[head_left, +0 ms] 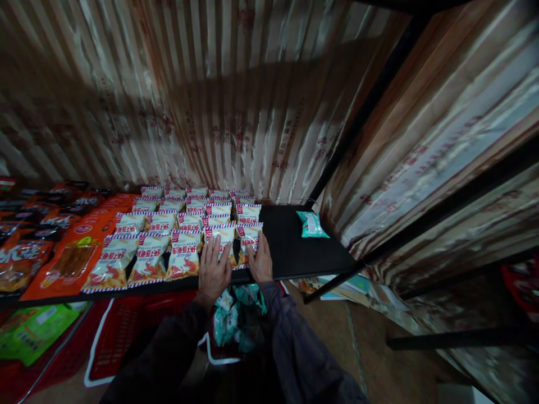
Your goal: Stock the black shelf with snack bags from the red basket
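Note:
Rows of white snack bags (185, 253) with red print and striped edges stand on a black shelf (290, 241). My left hand (214, 269) lies with its fingers stretched over the front of one bag (219, 234) in the front row. At the row's right end, my right hand (261, 259) rests its extended fingers against the right side of the last bag (248, 234). Both hands touch the bags without wrapping round them. The lower parts of these two bags are partly hidden by my hands.
Orange snack packs (69, 261) and dark-and-orange bags (21, 258) lie to the left. A teal packet (311, 224) is at the shelf's right end, near a black post (370, 101). Below are a red basket (138, 320), more teal packets (229, 322) and a green bag (40, 331).

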The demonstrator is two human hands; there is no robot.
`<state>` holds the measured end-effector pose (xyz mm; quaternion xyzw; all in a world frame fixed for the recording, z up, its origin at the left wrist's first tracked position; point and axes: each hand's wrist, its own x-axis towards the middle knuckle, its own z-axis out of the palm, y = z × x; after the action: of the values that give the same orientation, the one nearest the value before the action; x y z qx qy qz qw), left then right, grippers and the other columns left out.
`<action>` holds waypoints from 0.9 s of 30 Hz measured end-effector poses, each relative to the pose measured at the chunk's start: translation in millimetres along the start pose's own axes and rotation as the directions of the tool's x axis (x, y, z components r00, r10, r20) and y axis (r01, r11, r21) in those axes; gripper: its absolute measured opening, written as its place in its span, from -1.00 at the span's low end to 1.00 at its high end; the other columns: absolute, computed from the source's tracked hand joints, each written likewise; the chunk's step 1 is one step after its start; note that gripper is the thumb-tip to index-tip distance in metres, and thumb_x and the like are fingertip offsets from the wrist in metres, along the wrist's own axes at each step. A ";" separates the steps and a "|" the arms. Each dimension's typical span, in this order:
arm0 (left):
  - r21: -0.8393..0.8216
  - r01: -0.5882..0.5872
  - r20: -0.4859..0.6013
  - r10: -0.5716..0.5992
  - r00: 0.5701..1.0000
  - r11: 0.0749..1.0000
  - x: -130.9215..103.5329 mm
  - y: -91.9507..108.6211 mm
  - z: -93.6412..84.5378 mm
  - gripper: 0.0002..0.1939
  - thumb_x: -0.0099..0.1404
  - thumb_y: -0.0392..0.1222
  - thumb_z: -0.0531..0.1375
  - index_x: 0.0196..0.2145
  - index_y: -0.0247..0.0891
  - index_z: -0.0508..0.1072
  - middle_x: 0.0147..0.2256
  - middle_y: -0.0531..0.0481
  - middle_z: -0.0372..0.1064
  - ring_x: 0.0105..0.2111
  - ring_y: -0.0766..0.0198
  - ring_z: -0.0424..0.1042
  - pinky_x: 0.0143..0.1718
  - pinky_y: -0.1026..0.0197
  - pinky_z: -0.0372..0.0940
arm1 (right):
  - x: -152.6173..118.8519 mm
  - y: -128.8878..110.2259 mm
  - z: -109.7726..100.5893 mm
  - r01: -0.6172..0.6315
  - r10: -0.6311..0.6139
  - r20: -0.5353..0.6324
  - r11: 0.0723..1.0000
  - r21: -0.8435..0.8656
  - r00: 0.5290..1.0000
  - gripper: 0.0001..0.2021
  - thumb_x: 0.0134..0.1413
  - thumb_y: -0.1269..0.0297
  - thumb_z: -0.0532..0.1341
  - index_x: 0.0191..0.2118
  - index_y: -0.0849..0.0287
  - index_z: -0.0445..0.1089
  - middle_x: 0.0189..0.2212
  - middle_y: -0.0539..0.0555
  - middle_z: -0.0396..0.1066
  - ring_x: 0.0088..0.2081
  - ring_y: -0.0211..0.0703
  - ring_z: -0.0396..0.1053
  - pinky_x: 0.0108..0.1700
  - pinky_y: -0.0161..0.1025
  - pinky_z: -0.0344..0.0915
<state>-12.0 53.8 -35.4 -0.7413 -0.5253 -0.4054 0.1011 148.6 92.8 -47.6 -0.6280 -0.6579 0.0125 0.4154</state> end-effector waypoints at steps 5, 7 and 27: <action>-0.005 -0.001 0.008 0.001 1.000 1.000 -0.3 0.2 -1.4 -0.44 0.22 -0.33 0.06 0.18 -0.16 0.20 0.29 -0.12 -0.13 0.30 0.01 -0.18 0.24 -0.18 -0.09 | -1.2 0.7 0.4 -0.007 0.007 0.011 1.000 -0.026 1.000 -0.42 0.25 0.06 -0.10 0.28 0.26 -0.07 0.19 0.29 0.12 0.21 0.02 0.09 0.14 -0.03 0.16; -0.010 0.004 -0.005 -0.004 1.000 1.000 -1.3 -0.1 -0.8 -0.45 0.22 -0.31 0.07 0.18 -0.16 0.21 0.29 -0.12 -0.13 0.29 0.00 -0.17 0.24 -0.18 -0.10 | -2.2 -0.4 -1.7 -0.003 0.003 -0.007 0.998 -0.056 1.000 -0.41 0.24 0.06 -0.09 0.29 0.25 -0.08 0.20 0.31 0.09 0.22 0.05 0.07 0.13 0.00 0.15; 0.037 0.009 -0.032 -0.008 0.999 0.999 -2.4 -3.6 5.2 -0.45 0.20 -0.36 0.07 0.16 -0.23 0.24 0.31 -0.18 -0.20 0.30 -0.04 -0.23 0.22 -0.15 -0.03 | -4.5 0.1 -8.1 0.159 -0.165 -0.042 0.981 -0.115 0.985 -0.44 0.18 0.09 0.05 0.22 0.27 0.07 0.28 0.34 -0.13 0.23 0.14 -0.02 0.14 0.07 0.15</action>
<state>-12.8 56.6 -41.5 -0.7304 -0.5341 -0.4080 0.1216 152.7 85.0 -44.8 -0.5947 -0.6956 -0.0739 0.3963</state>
